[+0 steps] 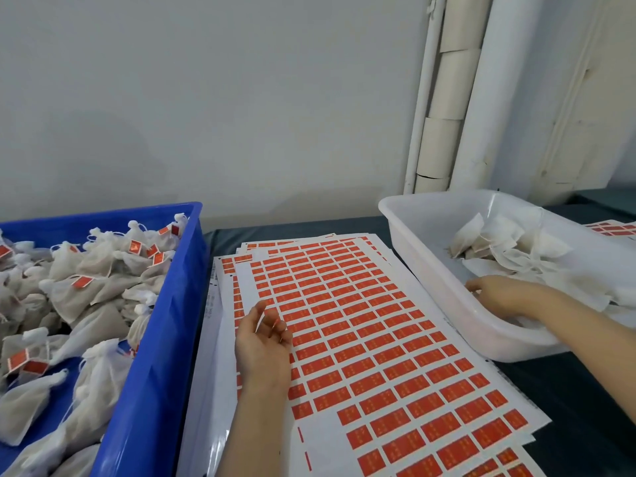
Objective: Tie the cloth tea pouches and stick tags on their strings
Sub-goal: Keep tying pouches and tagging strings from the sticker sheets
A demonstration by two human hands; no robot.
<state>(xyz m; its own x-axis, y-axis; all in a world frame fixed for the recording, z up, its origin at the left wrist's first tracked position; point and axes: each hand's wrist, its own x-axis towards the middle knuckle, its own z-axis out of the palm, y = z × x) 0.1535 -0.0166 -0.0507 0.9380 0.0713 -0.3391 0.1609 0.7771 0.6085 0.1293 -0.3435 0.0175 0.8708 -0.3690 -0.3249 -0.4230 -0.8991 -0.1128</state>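
The red tags [375, 330] have tiny pale marks on them, but they are too small to read. There is small print along the left edge of the sheets [220, 339], and it is too blurry to read.

The left hand [265, 342] is over the left side of the top sheet. Its palm faces up and to the right. The fingers are loose and a little bent, and the thumb points away. It holds nothing. I cannot tell if it touches the paper.

The right hand [499, 294] is inside the white tub [430, 270]. The arm comes over the near rim of the tub. The fingers point left and lie on the flat pouches [509, 246] there. I cannot tell if they grip one.

The sheets lie in a pile on the dark table [568, 390], between the tub and the blue bin [165, 339]. Some tags are gone from the left side of the top sheet. The bin on the left is full of tied pouches [75, 294], and many have red tags on their strings. One more sheet [612, 228] peeks out behind the tub. White pipes [478, 98] run up the wall.
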